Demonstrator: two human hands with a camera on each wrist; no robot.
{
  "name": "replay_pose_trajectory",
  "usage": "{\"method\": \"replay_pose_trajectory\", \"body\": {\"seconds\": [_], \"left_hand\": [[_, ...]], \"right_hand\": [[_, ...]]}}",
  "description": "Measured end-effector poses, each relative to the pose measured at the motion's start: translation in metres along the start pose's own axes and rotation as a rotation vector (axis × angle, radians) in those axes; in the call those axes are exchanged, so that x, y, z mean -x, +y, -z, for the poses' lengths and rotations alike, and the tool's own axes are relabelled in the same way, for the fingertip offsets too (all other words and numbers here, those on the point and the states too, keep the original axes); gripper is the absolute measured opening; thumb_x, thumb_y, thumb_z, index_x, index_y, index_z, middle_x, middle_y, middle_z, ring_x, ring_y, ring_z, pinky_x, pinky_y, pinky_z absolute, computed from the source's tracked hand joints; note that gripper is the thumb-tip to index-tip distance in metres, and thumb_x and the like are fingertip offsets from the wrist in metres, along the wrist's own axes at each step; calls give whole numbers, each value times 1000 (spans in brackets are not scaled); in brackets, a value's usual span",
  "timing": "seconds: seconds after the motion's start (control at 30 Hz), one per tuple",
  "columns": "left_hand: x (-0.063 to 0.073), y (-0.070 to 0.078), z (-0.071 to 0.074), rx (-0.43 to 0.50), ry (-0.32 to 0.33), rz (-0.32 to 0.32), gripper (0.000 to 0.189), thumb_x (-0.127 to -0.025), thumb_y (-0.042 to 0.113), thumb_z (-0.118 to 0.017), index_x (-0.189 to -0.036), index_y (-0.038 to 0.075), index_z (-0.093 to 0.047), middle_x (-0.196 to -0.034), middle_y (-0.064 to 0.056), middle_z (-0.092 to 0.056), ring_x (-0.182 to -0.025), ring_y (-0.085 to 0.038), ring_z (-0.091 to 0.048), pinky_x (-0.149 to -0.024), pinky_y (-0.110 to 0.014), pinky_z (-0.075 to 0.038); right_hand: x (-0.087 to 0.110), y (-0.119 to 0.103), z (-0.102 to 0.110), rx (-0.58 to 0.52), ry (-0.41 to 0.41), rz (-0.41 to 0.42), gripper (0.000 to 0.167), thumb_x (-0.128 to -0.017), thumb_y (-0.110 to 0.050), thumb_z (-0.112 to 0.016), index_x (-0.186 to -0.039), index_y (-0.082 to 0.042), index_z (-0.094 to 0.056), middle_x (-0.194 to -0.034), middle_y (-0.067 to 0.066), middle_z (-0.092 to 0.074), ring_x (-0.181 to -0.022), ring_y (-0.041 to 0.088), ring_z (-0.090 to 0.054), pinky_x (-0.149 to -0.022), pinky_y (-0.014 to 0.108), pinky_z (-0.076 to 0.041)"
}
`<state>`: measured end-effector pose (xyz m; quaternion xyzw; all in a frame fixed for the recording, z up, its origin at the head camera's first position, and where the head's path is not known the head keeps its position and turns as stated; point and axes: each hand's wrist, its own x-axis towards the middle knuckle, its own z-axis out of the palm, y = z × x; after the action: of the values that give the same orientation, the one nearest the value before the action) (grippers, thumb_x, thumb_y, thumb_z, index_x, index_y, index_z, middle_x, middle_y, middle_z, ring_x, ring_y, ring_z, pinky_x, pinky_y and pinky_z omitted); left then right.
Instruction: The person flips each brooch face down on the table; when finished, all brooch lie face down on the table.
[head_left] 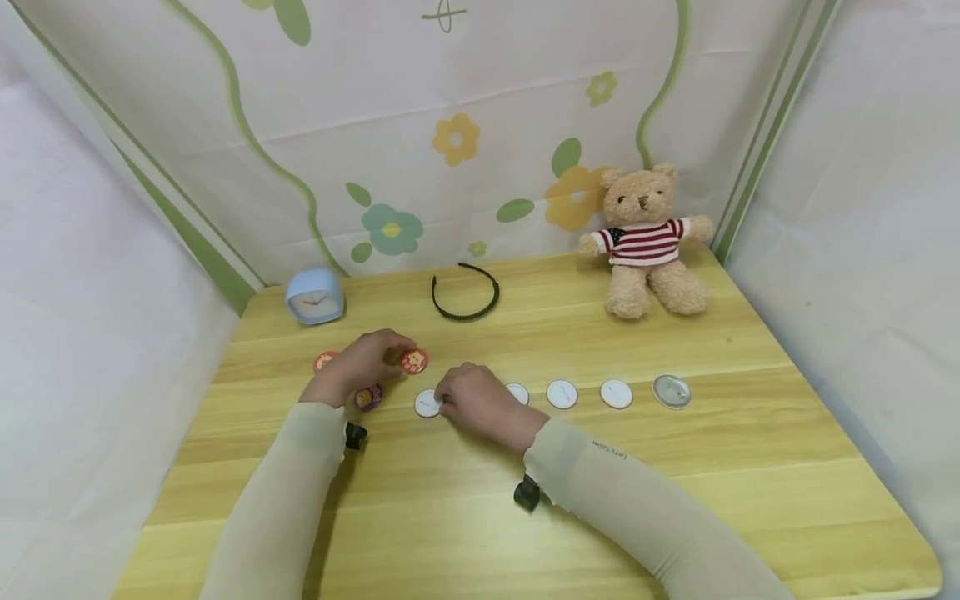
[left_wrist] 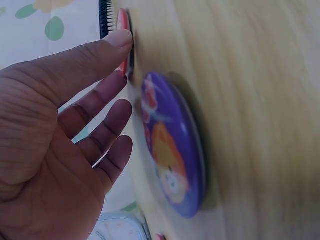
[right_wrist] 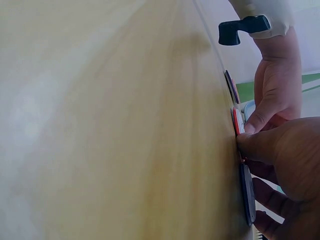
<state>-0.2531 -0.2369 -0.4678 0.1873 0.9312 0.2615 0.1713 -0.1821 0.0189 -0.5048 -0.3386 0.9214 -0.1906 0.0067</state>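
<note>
My left hand (head_left: 365,363) pinches the red star badge (head_left: 416,360), left of centre; my right hand (head_left: 482,403), the white-backed badge (head_left: 427,404) nearer. I judge both light, stiff and somewhat slippery, best taken by the rim.

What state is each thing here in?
Red star badge: pinched by left hand, picture showing
Purple badge: lying picture up
Other red badge: partly hidden
Leftmost white disc: touched by right hand
Other white discs: lying flat
Silver disc: lying flat
Clock: standing
Headband: lying down
Teddy bear: sitting
</note>
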Motion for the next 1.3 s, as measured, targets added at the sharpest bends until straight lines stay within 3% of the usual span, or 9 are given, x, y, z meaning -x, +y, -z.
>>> {"method": "replay_pose_trajectory", "body": {"seconds": [0.37, 0.67, 0.87, 1.17, 1.3], "left_hand": [[2, -5, -3, 15, -7, 7, 46, -100, 13, -80, -145, 12, -70, -144, -12, -66, -137, -37, -61, -117, -58, -49], [6, -6, -4, 11, -37, 37, 43, -100, 13, -80, -142, 17, -72, -142, -7, -68, -138, -34, -60, -120, -59, -46], [14, -5, -5, -51, -34, 2, 40, -98, 15, -84, -136, 20, -76, -138, -4, -71, -133, -31, -63, -116, -57, -49], [27, -1, -7, -77, -35, 13, 36, -96, 12, -84, -131, 19, -77, -139, -7, -71, -132, -32, -62, -116, -57, -48], [33, -3, -7, -103, -35, -6, 36, -95, 11, -85, -130, 17, -77, -134, -6, -72, -122, -29, -65, -110, -55, -53]], "right_hand": [[2, -4, 0, -1, 6, 9, 15, -104, -25, -75, -115, -21, -84, -117, -5, -80, -111, 18, -71, -105, 42, -57], [2, -5, 0, -2, 6, 7, 16, -104, -25, -75, -117, -21, -84, -118, -5, -81, -112, 19, -71, -106, 42, -56], [1, -2, 1, 1, 14, 9, 17, -104, -26, -75, -117, -20, -84, -118, -4, -81, -112, 19, -71, -106, 42, -56], [3, -3, 6, -7, 24, 16, 16, -104, -23, -76, -116, -19, -84, -117, -4, -81, -111, 20, -71, -106, 43, -56], [2, -2, 4, -8, 13, 10, 16, -104, -23, -75, -117, -19, -84, -118, -4, -80, -113, 20, -71, -108, 43, -55]]}}
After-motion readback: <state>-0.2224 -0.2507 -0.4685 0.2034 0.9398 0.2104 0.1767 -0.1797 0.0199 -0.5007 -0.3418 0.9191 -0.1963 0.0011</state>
